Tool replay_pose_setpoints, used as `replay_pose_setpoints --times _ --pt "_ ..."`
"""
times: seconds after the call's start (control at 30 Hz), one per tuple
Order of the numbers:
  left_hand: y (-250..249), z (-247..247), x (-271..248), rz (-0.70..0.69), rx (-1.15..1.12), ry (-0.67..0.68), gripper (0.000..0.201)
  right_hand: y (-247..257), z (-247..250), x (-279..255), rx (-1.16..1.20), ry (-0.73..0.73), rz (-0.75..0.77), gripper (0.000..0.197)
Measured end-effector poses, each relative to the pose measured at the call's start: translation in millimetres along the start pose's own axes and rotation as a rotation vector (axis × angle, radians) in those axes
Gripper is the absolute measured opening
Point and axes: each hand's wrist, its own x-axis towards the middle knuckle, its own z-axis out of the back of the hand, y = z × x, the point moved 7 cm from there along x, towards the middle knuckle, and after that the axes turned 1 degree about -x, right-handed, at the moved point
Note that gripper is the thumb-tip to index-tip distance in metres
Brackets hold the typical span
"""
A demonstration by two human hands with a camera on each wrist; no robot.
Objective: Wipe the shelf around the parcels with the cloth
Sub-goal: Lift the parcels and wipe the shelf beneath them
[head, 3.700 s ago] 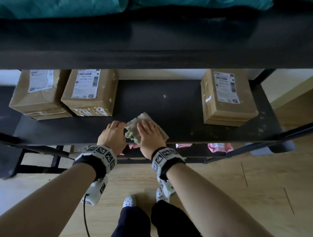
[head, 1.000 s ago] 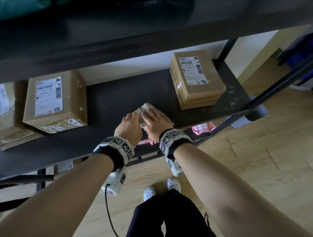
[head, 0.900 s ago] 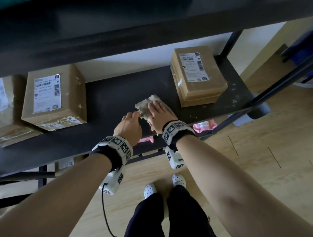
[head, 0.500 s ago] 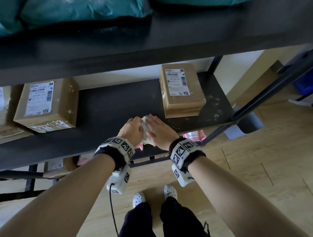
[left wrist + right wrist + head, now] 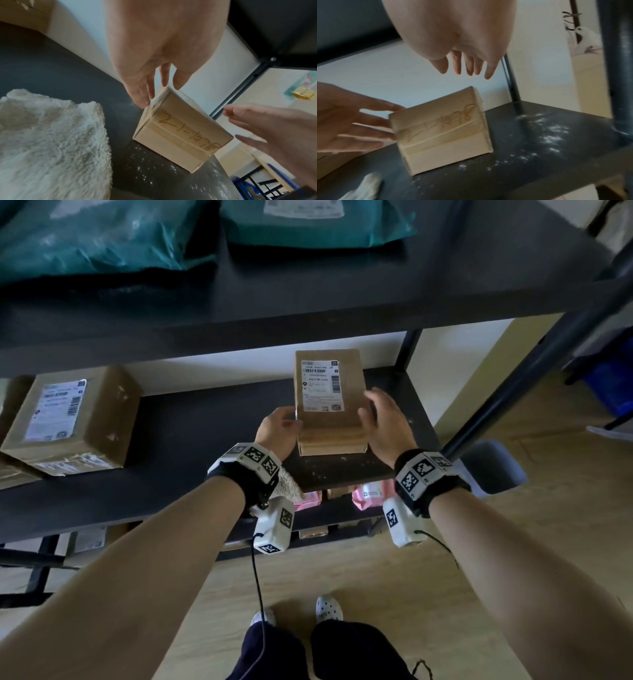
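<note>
A brown parcel (image 5: 329, 402) with a white label stands at the right of the black shelf (image 5: 191, 436). My left hand (image 5: 279, 429) lays straight fingers (image 5: 145, 94) against the parcel's (image 5: 180, 135) left side. Just off its right side my right hand (image 5: 383, 419) hovers open, fingers (image 5: 462, 67) spread and apart from the box (image 5: 441, 135). The fluffy cream cloth (image 5: 287, 486) lies loose at the shelf's front edge under my left wrist, also showing as cloth (image 5: 51, 142). White dust (image 5: 547, 135) speckles the shelf in front and to the right of the parcel.
Another labelled parcel (image 5: 72, 419) sits at the shelf's left. Teal mail bags (image 5: 102, 234) lie on the upper shelf, which overhangs low. A black frame post (image 5: 513, 392) stands at the right corner. Pink packets (image 5: 368, 494) lie on the tier below.
Both hands have let go of the cloth, which stays at the front edge. They have moved right and back to either side of the right parcel.
</note>
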Motion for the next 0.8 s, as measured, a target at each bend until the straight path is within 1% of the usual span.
replay_pose_setpoints --times 0.1,0.17,0.27,0.33,0.43,0.53,0.63,0.8 --pt "1 -8 3 0.017 -0.052 -0.035 0.038 -31 -1 10 0.127 0.063 -0.215 0.049" --pt "4 -10 5 0.055 -0.095 -0.063 0.039 -45 -8 12 0.265 0.118 -0.331 0.051" --pt "6 -13 8 0.089 -0.17 -0.074 0.037 -50 -18 11 0.572 0.137 -0.459 0.042" --pt "6 -14 10 0.112 -0.21 -0.063 0.037 -46 -21 11 0.671 0.138 -0.47 0.039" --pt "10 -8 11 0.153 -0.332 -0.055 0.042 -34 -22 13 0.708 0.128 -0.435 0.041" --pt "12 12 11 0.157 -0.415 -0.06 0.046 -10 -21 18 0.753 0.119 -0.399 0.044" --pt "15 46 6 0.15 -0.475 -0.105 0.044 21 -30 22 0.817 0.143 -0.397 0.045" --pt "50 126 -12 0.159 -0.496 -0.264 0.038 91 -86 14 0.914 0.23 -0.412 0.045"
